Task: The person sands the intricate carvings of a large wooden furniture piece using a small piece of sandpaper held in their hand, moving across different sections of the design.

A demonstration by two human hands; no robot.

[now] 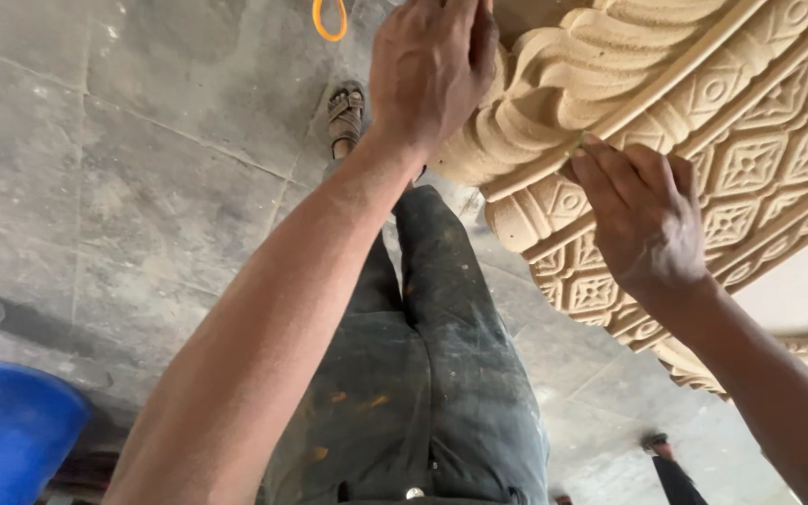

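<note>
- Carved stone piece (pixel 703 122): pale sand-coloured, large, curved; fills the upper right of the view, standing in front of the person at hand height. Two zones show: a twisted, rope-like moulding (pixel 554 84) along the outer edge, and bands of square rosette and lattice relief (pixel 778 168) further in.
- Left hand (pixel 432 75): reaches up over the rope moulding, back of the hand toward the camera, fingers curled over the carving and out of sight. Grip: laid on or around the moulding, seemingly to brace the arm or steady the piece; how far it is closed, and whether it has anything in it, cannot be told.
- Right hand (pixel 642 215): set against the narrow ridge between moulding and rosette band. Grip: fingertips (pixel 600 154) pinched close together at the ridge, as for fine, close work; a small yellowish object may sit at the tips, too small to identify.
- Trousers (pixel 423 374): dark, dusty, flecked with orange spots; the person's own, seen from above.
- Sandalled foot (pixel 346 117): planted on the floor just below the left hand.
- Floor (pixel 142 187): grey stone slabs, dusty, with visible joints.
- Blue container (pixel 11 425): rounded, lower left corner, well apart from both hands.
- Orange loop (pixel 329 19): cord or hose, top edge, on the floor.
- Second person's foot (pixel 656 444): lower right, with a dark trouser leg, near the base of the carving.
</note>
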